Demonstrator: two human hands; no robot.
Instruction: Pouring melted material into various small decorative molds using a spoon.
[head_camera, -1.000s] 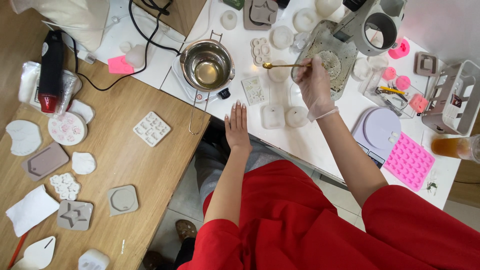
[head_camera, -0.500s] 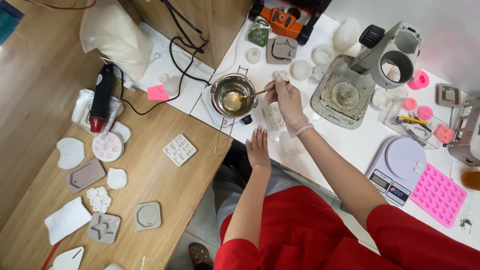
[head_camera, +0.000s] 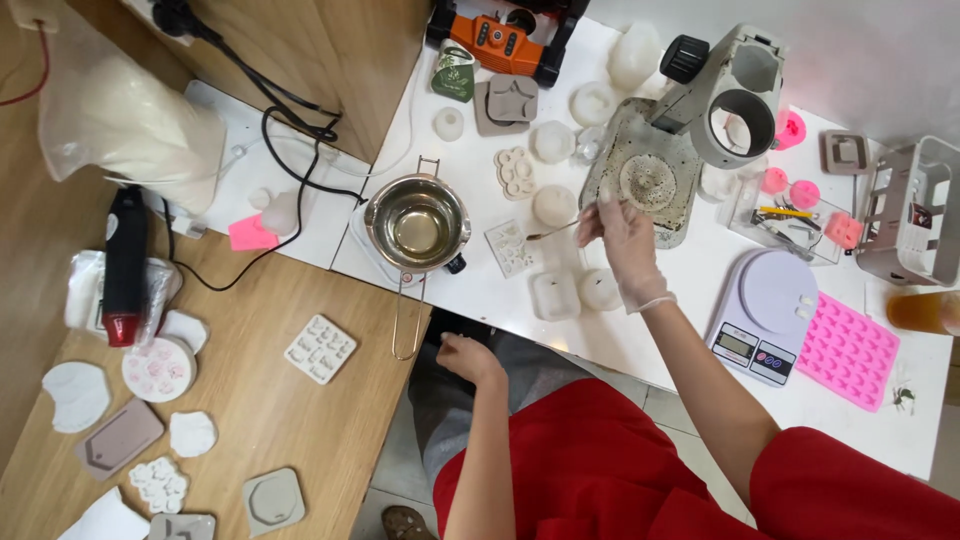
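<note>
Over the white desk (head_camera: 640, 340), a small spoon (head_camera: 552, 232) is pinched in the gloved right hand (head_camera: 622, 240), btwn melting pot (head_camera: 417, 225) & square mould (head_camera: 553, 296). Left hand (head_camera: 468, 357) rests curled, holding nothing, at desk edge. Filling step, prob.; steady tip over a mould is called for.
</note>
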